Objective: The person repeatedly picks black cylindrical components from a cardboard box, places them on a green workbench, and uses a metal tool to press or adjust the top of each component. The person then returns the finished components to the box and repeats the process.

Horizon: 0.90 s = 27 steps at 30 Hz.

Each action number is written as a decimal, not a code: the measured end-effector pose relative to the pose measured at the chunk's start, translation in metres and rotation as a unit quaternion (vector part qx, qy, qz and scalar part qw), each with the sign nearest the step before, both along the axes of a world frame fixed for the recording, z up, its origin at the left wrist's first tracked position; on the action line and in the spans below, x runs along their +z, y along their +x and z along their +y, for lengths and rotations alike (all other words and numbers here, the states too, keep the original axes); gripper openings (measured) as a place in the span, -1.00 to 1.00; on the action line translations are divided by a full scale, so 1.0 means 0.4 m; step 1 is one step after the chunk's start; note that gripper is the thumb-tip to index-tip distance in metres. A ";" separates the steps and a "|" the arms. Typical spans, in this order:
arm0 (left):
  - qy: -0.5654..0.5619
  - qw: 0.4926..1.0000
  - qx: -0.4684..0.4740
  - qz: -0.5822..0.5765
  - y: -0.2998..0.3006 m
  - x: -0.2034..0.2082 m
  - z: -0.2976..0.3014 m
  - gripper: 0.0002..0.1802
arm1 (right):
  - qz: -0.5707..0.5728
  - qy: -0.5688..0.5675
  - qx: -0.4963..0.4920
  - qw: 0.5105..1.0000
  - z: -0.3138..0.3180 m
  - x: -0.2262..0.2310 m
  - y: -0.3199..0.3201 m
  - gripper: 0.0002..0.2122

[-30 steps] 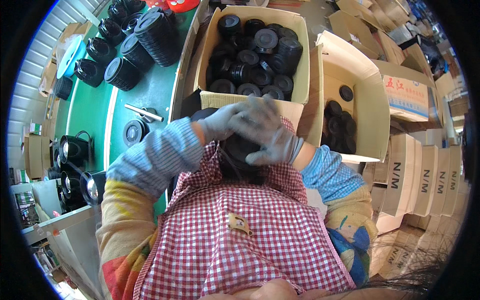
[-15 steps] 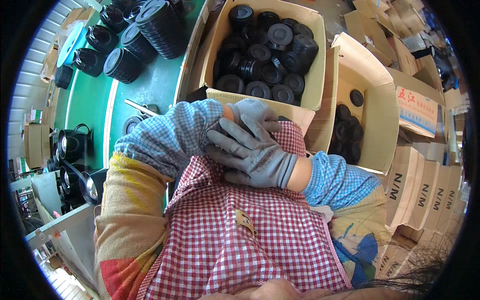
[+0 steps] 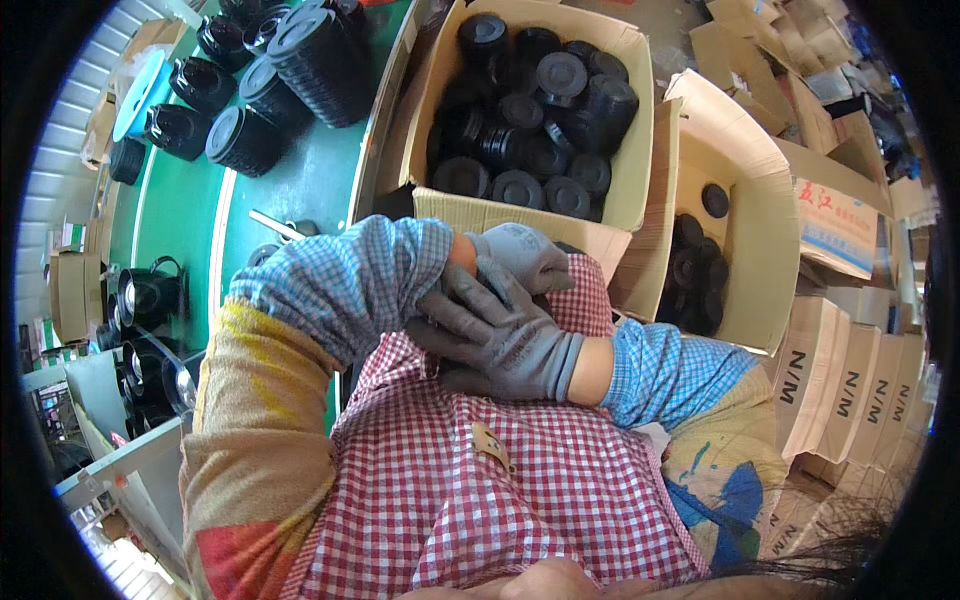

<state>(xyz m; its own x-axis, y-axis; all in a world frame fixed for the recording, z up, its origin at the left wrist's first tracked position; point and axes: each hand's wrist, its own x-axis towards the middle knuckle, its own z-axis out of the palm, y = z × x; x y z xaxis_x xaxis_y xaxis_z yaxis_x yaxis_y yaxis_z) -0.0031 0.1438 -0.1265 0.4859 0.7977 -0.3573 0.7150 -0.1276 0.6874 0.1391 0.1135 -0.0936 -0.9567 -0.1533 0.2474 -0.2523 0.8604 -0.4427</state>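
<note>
My arms are crossed in front of my red-and-white checked apron. My right hand, in a grey work glove, lies with fingers stretched and apart across my left wrist, touching the glove cuff and blue checked sleeve cover. My left hand, gloved in the same grey, points to the right with its fingers curled in. Whether anything is inside those fingers is hidden. Just beyond my hands stands a cardboard box full of round black lids.
A second carton at right holds several black lids. Stacks of black lids and black jugs stand on the green table at left. Closed cartons line the right side. Black pots sit at far left.
My two hands have shifted slightly downward and left, toward my body. The left hand's fingers have curled in more. The right hand stays across the left wrist.
</note>
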 end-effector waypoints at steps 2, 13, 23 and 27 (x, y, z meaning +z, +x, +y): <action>-0.019 0.990 0.084 -0.108 -0.029 -0.009 -0.032 -0.71 | 0.109 -0.013 0.038 0.993 0.073 0.003 0.012 -0.50; -0.064 0.993 0.088 -0.034 -0.034 -0.002 -0.039 -0.60 | -0.006 0.008 0.031 0.999 0.004 -0.018 -0.015 -0.44; 0.494 0.829 -0.099 -0.240 -0.096 -0.070 -0.077 -0.48 | -0.063 -0.095 0.147 0.982 0.230 -0.190 0.031 -0.43; -0.205 0.963 0.136 -0.107 -0.077 0.019 -0.070 -0.65 | 0.016 -0.047 0.145 0.988 0.098 -0.068 -0.004 -0.37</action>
